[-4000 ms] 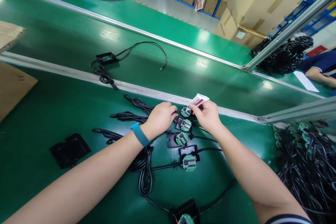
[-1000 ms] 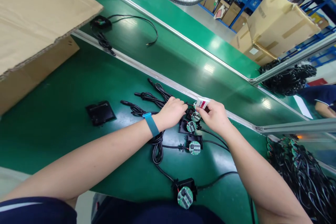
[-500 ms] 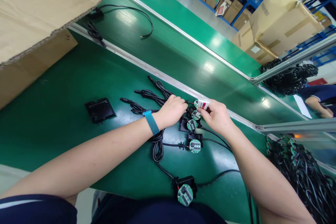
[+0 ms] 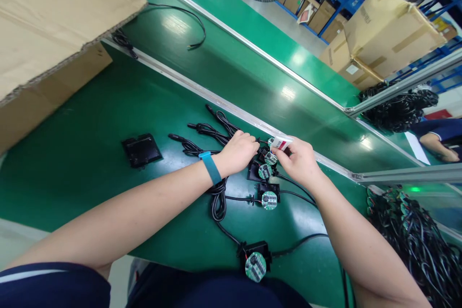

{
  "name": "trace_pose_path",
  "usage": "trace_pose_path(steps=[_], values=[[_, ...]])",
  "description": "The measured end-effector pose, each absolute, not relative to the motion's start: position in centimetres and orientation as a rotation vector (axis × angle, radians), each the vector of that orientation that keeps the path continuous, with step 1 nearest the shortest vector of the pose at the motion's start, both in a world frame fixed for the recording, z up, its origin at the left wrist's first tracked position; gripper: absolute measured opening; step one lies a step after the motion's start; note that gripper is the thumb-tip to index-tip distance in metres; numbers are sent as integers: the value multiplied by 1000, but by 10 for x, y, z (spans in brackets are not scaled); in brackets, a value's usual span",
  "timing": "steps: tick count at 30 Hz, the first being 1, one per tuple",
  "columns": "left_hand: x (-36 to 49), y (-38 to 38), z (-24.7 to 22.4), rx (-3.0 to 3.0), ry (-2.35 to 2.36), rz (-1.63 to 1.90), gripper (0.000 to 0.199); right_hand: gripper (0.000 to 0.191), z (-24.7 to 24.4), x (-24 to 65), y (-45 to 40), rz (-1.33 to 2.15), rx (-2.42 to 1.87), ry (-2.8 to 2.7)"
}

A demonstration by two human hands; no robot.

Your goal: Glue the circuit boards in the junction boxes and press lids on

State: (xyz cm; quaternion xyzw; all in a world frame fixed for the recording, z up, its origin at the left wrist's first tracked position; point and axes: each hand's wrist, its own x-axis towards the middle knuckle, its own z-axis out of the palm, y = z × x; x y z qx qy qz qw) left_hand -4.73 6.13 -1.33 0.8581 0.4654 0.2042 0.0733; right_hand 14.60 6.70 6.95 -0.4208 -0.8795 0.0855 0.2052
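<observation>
My right hand (image 4: 300, 160) pinches a small white squeeze tube (image 4: 282, 142) with a red label, its lower end over the round green circuit boards at the rail. Beside it, my left hand (image 4: 239, 153) is closed, its fingertips around a black cable that leads to the farthest board; the fingers partly hide it. Nearer to me lie a round circuit board (image 4: 265, 171), another board (image 4: 269, 200) by a black plastic housing (image 4: 267, 188), and a third board (image 4: 255, 267) near the table edge. Coiled black cables (image 4: 218, 204) lie under and beyond my left wrist.
A black plastic piece (image 4: 142, 150) lies on the green table to the left. A large cardboard box (image 4: 61, 14) fills the upper left. A metal rail (image 4: 202, 91) crosses behind the work. Bundled cables with boards (image 4: 415, 231) are at right; a co-worker's arm (image 4: 438, 147) shows beyond.
The view has shifted slightly, so the table items sit a little farther right. The tube looks slightly more tilted in my right hand. Both hands stay at the same boards.
</observation>
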Motion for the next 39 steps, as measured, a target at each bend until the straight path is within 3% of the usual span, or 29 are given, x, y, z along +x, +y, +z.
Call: trace_pose_path(steps=[12,39], values=[[-46,63,-17,2543,1381,675,21,11,52,133,74,428,-1182,-2556],[-46,62,-17,2607,1402,644,20,14,69,156,57,350,-1208,-2541]])
